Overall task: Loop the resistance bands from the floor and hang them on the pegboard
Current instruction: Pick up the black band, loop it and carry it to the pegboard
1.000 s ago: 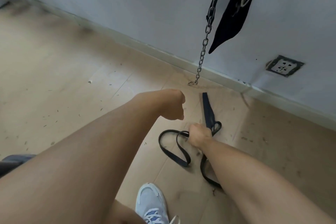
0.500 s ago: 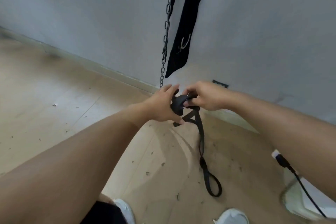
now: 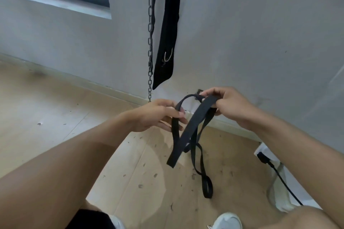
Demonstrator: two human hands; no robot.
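The person holds a black resistance band [image 3: 188, 132] up in the air with both hands, over the wooden floor [image 3: 55, 109]. The right hand [image 3: 230, 107] pinches the top of the band, where it bends over in a loop. The left hand [image 3: 158, 115] has its fingers curled around one strand of the band, a little lower down. From the hands, the band hangs down in twisty loops. Its lowest loop hangs near the floor, between the person's two white shoes [image 3: 228, 221]. On the gray wall [image 3: 260, 33] behind the hands, a metal chain [image 3: 150, 42] hangs straight down. Just beside the chain hangs a wide black strap [image 3: 167, 42] with a metal ring on it. A black cable [image 3: 281, 178] runs along the floor on the right.
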